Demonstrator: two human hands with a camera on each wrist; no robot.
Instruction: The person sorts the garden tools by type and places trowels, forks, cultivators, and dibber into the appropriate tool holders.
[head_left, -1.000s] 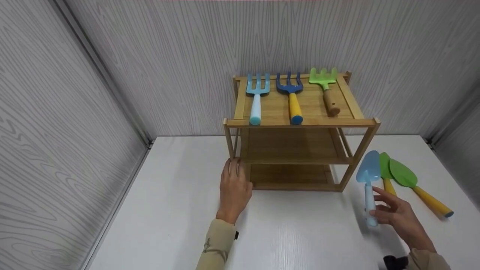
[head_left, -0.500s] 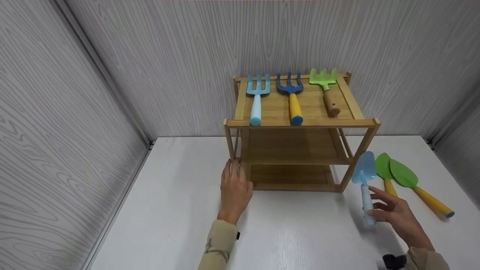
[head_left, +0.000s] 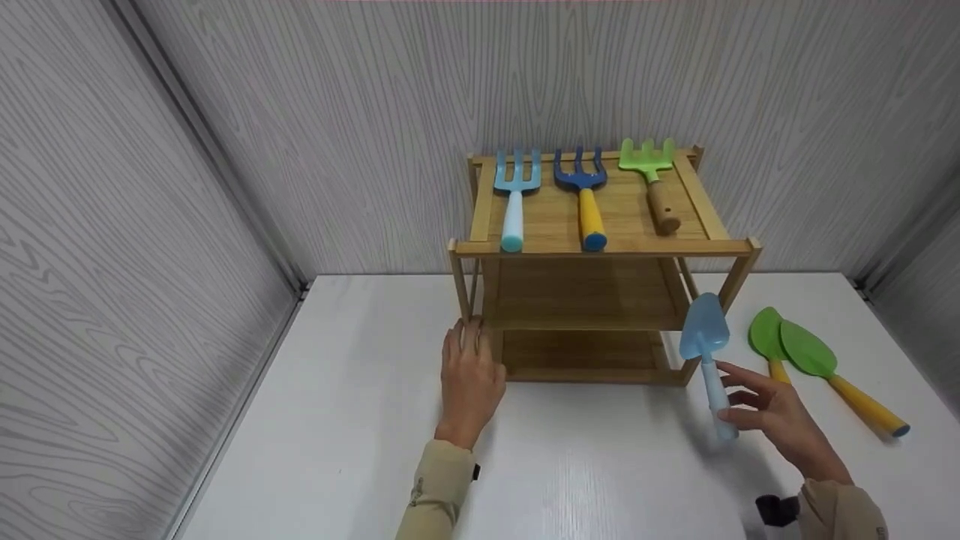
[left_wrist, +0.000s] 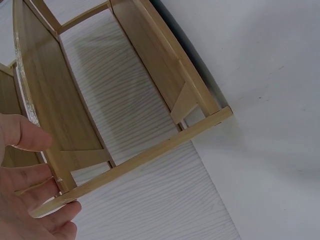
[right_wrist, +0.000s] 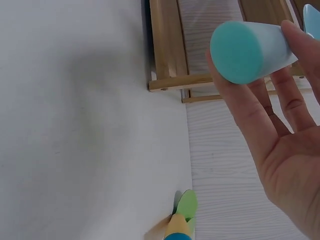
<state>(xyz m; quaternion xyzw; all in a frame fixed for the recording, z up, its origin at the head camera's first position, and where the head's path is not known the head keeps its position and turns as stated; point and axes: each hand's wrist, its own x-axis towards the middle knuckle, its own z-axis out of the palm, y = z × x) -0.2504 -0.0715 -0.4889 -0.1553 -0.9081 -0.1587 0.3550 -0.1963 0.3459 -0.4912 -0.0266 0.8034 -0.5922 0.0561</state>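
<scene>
A light blue garden trowel (head_left: 705, 326) is held by its pale handle between the thumb and fingers of my right hand (head_left: 780, 424), blade up, before the rack's right front post. In the right wrist view the handle's turquoise end (right_wrist: 236, 52) faces the camera. My left hand (head_left: 472, 382) grips the left front post of the wooden three-tier rack (head_left: 622, 247); the left wrist view has its thumb and fingers around the frame (left_wrist: 135, 167). Three hand forks lie on the top tier: light blue (head_left: 513, 217), dark blue with yellow handle (head_left: 591, 217), green with wooden handle (head_left: 662, 206).
Two green trowels with yellow handles, one (head_left: 765, 334) partly under the other (head_left: 808, 347), lie on the white table (head_left: 360, 420) right of the rack. Wood-grain panels (head_left: 360, 135) enclose the table at the back and both sides.
My right hand has carried the light blue trowel leftward and slightly up toward the rack, its blade now tilting left. The left hand stays on the post.
</scene>
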